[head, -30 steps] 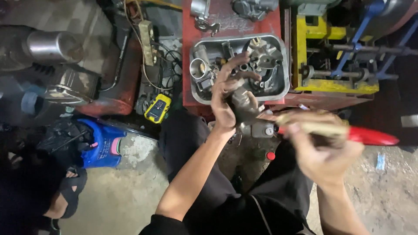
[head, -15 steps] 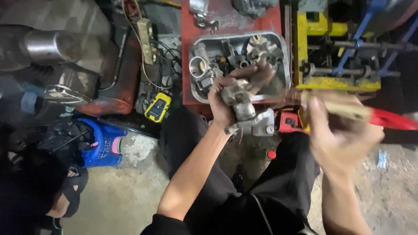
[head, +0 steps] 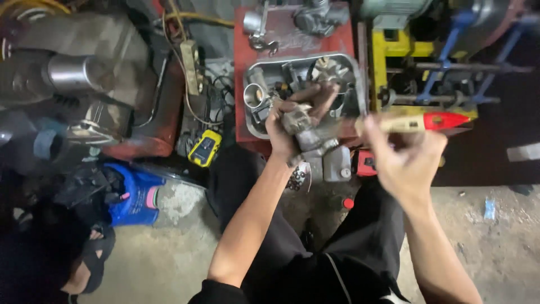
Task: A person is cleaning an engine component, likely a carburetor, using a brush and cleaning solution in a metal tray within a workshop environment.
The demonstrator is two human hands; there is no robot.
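Fingers [head: 306, 104] of the left hand [head: 287, 126] clamp a grey cast-metal carburettor body [head: 318, 149]; right hand [head: 402, 160] grips a red-tipped wooden-handled brush [head: 422, 123], cleaning seemingly unfinished.

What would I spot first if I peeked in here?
Right in the middle, the left hand grips a grey metal engine part above a metal tray of parts. Beside it, the right hand holds a red-ended tool. A blue container sits lower left.
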